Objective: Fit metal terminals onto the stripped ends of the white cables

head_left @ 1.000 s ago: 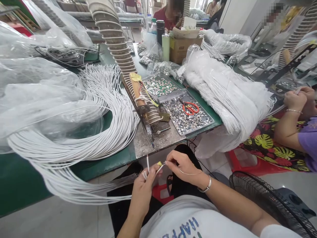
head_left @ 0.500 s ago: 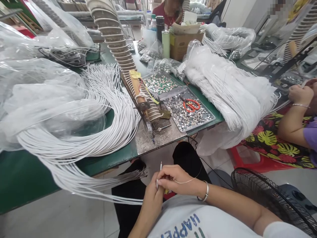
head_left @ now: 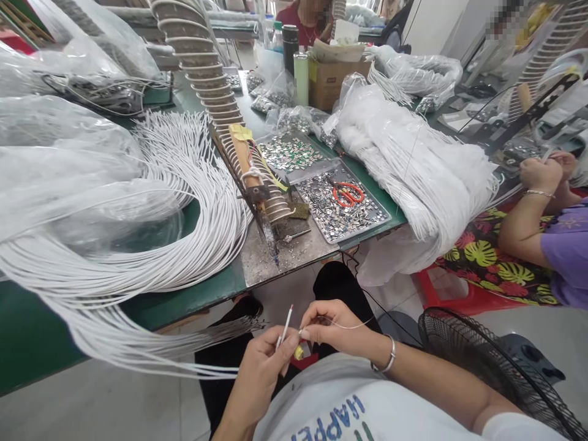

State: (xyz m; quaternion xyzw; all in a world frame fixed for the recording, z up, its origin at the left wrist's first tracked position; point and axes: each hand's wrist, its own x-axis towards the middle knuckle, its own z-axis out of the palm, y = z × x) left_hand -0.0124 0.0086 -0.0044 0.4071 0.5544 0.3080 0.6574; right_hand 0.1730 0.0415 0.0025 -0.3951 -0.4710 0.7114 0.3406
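In front of my lap, my left hand [head_left: 264, 367] is closed around a white cable [head_left: 285, 324], whose stripped end points up past the thumb with a reddish tip. My right hand [head_left: 333, 324] sits just beside it, thumb and forefinger pinched together. A thin pale wire [head_left: 351, 327] loops out from the right fingers towards the wrist; the bit at the fingertips is too small to make out. Just below the hands shows a small yellow thing [head_left: 299, 352]. Left of them, a big bundle of white cables [head_left: 193, 257] curves over the table, its loose ends hanging at the edge.
A soldering iron [head_left: 269, 236] hangs tip-down beside a ribbed hose [head_left: 202, 67]. Trays of small metal connectors [head_left: 321, 211] and green boards [head_left: 289, 153] lie behind, with orange-handled scissors [head_left: 348, 195]. A fan [head_left: 468, 349] stands right; a co-worker's hands [head_left: 544, 171] are beyond.
My hands have come apart slightly, the left moving left and the right turning beside it. More of the white cable's end shows above the left thumb. The view has shifted slightly right.
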